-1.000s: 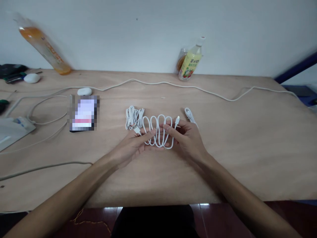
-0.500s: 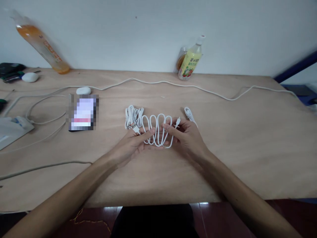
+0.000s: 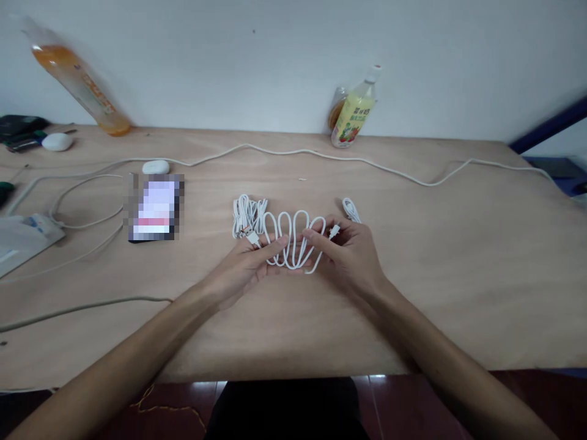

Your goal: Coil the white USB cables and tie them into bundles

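A white cable (image 3: 284, 223) lies in several side-by-side loops across both hands. My left hand (image 3: 250, 263) pinches the loops on their left side, thumb on top, with one plug standing out by its index finger. My right hand (image 3: 351, 250) grips the right-hand loops between thumb and fingers, and a small connector (image 3: 334, 231) pokes out near its knuckles. Just behind my left hand rests a bundle of white cable (image 3: 246, 215). Another small coiled white cable (image 3: 351, 209) lies behind my right hand.
A phone (image 3: 158, 208), a white case (image 3: 155, 167) and a plastic bag (image 3: 27, 241) are on the wooden table (image 3: 458, 263) at left. A long white cable (image 3: 321, 155) crosses the back. An orange drink bottle (image 3: 77, 82) and a yellow-labelled bottle (image 3: 354, 113) stand by the wall.
The rightmost loops have spread a little to the right, and the connector at my right hand has shifted right and slightly down. My left hand has barely moved.
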Available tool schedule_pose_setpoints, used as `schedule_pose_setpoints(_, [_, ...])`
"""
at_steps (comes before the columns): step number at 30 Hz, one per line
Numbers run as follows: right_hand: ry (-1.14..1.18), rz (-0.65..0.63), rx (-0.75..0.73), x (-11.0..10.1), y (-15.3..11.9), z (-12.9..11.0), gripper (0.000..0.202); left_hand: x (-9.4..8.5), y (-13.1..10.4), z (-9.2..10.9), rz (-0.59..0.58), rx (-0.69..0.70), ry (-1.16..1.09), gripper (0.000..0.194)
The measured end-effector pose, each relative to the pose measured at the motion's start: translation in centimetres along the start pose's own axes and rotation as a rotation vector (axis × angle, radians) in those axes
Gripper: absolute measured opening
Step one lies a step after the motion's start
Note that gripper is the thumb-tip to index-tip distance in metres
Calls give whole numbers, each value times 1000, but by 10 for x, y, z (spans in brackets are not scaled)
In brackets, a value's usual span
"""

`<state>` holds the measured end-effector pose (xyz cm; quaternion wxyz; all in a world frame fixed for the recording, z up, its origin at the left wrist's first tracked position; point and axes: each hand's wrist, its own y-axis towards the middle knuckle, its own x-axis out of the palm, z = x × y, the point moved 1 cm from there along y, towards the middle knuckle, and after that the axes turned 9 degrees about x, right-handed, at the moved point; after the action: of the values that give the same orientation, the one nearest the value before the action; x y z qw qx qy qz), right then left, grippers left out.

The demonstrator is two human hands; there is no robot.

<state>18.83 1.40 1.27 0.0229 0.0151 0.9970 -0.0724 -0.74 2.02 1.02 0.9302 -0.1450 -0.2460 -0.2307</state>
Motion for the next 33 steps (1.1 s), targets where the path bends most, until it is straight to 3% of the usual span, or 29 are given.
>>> schedule_pose_setpoints(16, [64,-50,70,2,-2,-1,40,0,-1,-1,-9,-38,-20,27])
schedule_pose_setpoints(24, [204,-99,102,0,-1,2,38,0,0,-1,-12,41,17,20])
schedule_pose_setpoints(33, [251,-147,90,-1,-1,-2,47,1,-1,1,18,6,-22,28])
